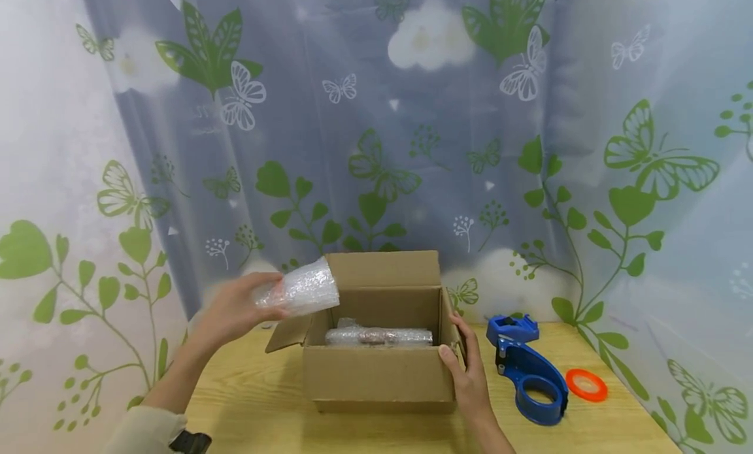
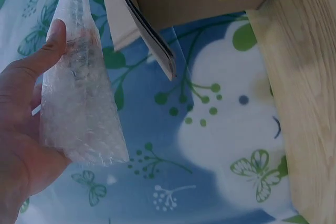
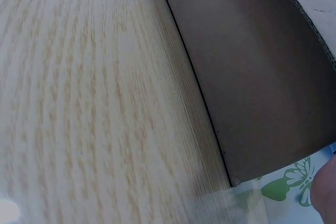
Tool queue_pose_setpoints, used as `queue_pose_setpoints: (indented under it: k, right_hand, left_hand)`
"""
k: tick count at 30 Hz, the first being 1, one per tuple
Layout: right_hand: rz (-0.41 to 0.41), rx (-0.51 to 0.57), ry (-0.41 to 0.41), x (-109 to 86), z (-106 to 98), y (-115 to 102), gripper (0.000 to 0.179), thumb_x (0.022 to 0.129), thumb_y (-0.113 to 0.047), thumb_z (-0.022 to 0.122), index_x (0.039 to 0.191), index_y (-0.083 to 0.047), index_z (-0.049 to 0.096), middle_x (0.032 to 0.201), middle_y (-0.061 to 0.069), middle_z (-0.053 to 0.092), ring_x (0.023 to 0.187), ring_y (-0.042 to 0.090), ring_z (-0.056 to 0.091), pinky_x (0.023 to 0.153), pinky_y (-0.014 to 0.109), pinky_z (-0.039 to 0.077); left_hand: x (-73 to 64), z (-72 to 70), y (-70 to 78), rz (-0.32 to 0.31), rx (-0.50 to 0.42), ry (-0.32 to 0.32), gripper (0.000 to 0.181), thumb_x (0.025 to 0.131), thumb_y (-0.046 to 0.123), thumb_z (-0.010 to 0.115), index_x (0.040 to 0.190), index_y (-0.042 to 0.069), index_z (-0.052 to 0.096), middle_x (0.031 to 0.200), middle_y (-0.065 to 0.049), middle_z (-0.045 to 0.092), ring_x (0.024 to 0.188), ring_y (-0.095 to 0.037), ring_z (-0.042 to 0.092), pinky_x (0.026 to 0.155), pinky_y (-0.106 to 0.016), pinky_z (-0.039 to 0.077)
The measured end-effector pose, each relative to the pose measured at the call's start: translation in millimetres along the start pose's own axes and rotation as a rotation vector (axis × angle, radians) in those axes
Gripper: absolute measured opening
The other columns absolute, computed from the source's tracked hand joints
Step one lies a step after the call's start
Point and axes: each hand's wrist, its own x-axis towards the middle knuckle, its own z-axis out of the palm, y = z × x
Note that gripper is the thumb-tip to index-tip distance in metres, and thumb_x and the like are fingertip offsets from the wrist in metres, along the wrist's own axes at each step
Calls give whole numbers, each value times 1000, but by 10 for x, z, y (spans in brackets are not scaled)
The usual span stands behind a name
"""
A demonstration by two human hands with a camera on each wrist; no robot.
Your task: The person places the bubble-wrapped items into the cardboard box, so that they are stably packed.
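Observation:
A bundle in clear bubble wrap (image 1: pixel 308 287), wider at one end, is held in my left hand (image 1: pixel 235 307) above the left side of an open cardboard box (image 1: pixel 379 375). In the left wrist view the thumb and fingers wrap round this bundle (image 2: pixel 86 108); what is inside is blurred by the wrap. My right hand (image 1: pixel 472 382) grips the box's right side, thumb at the front corner and fingers on the side flap. Inside the box lies another bubble-wrapped bundle (image 1: pixel 376 336). The right wrist view shows the box wall (image 3: pixel 257 77) and part of a finger.
Right of the box, a blue tape dispenser (image 1: pixel 532 382) lies on the wooden table (image 1: pixel 247 389), with a smaller blue dispenser (image 1: pixel 512 328) behind it. An orange ring-shaped roll (image 1: pixel 586 384) lies beside them. A patterned curtain (image 1: pixel 365 127) hangs behind.

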Motion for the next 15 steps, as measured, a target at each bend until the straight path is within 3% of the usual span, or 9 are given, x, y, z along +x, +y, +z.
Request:
queue_pose_setpoints:
  k: [7, 15]
  right_hand:
    - [18, -1, -2, 17, -46, 0, 54, 108, -21, 57, 158, -27, 39, 169, 0, 27, 155, 31, 23, 119, 67, 25]
    - [9, -24, -3, 2, -15, 38, 55, 108, -20, 57, 159, -28, 38, 168, -1, 28, 152, 30, 32, 115, 61, 34]
  left_hand:
    - [223, 228, 176, 26, -65, -10, 74, 79, 36, 92, 142, 8, 64, 143, -15, 63, 135, -42, 54, 114, -61, 41]
    - [372, 501, 322, 52, -161, -21, 73, 77, 30, 94, 139, 6, 66, 142, -15, 64, 135, -42, 55, 114, -60, 41]
